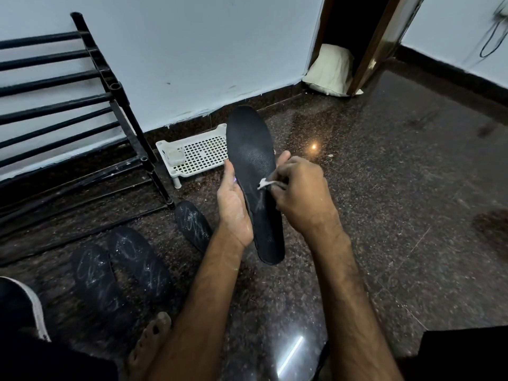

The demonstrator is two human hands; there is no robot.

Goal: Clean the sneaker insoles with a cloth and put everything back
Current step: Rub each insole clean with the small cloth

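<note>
A dark speckled stone floor (384, 188) meets a pale wall (192, 50) in the corner where a person sits cleaning sneaker insoles. A black shoe rack (118, 104) of horizontal bars leans at the far left, and a cream pillow (330, 70) is slumped in the doorway at the back. Against the skirting stands a low white perforated plastic stand (198, 155). The insole being cleaned (251, 149), black and streaked with chalky white marks near its middle, is held up off the floor between both hands, toe end pointing away toward the wall and heel end nearest the person. Three more black insoles lie on the floor to the left: a pair side by side (93, 273) and a single one (192, 224) just beside the rack's foot, all scrawled with white marks. The left hand (233, 207) grips the raised insole along its left edge, thumb up the side and fingers wrapped behind it. The right hand (299, 193) has its fingers curled tight, pinching a small white cloth (265, 183) against the insole's right edge. A bare foot (149, 342) rests on the floor below the forearms. A small clear box (174, 156) sits at the stand's left end.
</note>
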